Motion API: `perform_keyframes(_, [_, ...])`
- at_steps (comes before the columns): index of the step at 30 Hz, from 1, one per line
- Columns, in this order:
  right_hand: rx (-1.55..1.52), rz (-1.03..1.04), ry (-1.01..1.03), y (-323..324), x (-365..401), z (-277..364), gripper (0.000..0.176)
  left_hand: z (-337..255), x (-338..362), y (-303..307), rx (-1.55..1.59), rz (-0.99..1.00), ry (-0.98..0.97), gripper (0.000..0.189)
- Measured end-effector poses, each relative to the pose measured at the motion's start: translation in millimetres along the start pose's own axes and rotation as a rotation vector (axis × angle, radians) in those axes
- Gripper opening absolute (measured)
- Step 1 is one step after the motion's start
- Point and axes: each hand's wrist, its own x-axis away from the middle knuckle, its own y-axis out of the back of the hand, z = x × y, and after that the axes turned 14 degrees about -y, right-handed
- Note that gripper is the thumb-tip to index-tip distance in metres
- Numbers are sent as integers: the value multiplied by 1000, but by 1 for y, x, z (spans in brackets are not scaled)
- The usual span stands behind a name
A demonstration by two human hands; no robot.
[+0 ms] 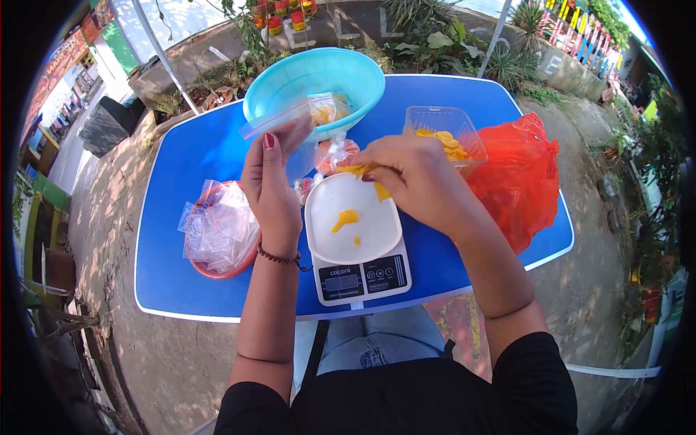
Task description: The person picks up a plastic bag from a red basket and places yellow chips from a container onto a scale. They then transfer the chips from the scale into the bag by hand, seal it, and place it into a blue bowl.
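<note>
My left hand (pixel 272 177) is closed on a clear zip bag (pixel 290 130) with a pink strip, raised beside the turquoise basin. Over the far edge of a white kitchen scale (pixel 355 254), my right hand (pixel 409 177) pinches several yellow-orange chips (pixel 357 170). A few chip pieces (pixel 346 219) lie on the scale's pan. The scale's display is too dim to read. Behind my right hand stands a clear plastic box (pixel 446 125) with more chips inside, partly hidden by the hand.
A turquoise basin (pixel 362 72) at the back holds filled bags. On the left, a red basket (pixel 221 274) is heaped with clear bags (pixel 223 228). A red plastic bag (pixel 515 181) lies at the right of the blue table (pixel 174 290). Small reddish packets (pixel 337 156) sit behind the scale.
</note>
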Motion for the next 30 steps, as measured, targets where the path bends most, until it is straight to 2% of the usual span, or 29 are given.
perform_keyframes(2, [-64, 146, -65, -32, 6, -11, 19, 10, 9, 17, -37, 4, 13, 33])
perform_keyframes(5, [-49, 207, -147, -60, 11, -31, 18, 32, 30, 37, -138, 35, 56, 32])
perform_keyframes(7, [-14, 194, -117, -67, 13, -39, 18, 43, 43, 49, -223, 67, 63, 32])
perform_keyframes(14, [-22, 103, 6, -76, 23, -60, 22, 45, 58, 57, -212, 9, 83, 30])
perform_keyframes(17, [-107, 65, -80, -73, 30, -66, 24, 41, 59, 54, -160, -2, 112, 30])
perform_keyframes(20, [-114, 39, -65, -67, 33, -63, 22, 32, 52, 48, -2, -83, 253, 30])
perform_keyframes(23, [-175, 38, -103, -67, 34, -61, 23, 36, 52, 53, -20, -120, 333, 30])
perform_keyframes(30, [-244, 38, -133, -73, 34, -58, 24, 35, 50, 51, -23, -120, 321, 23])
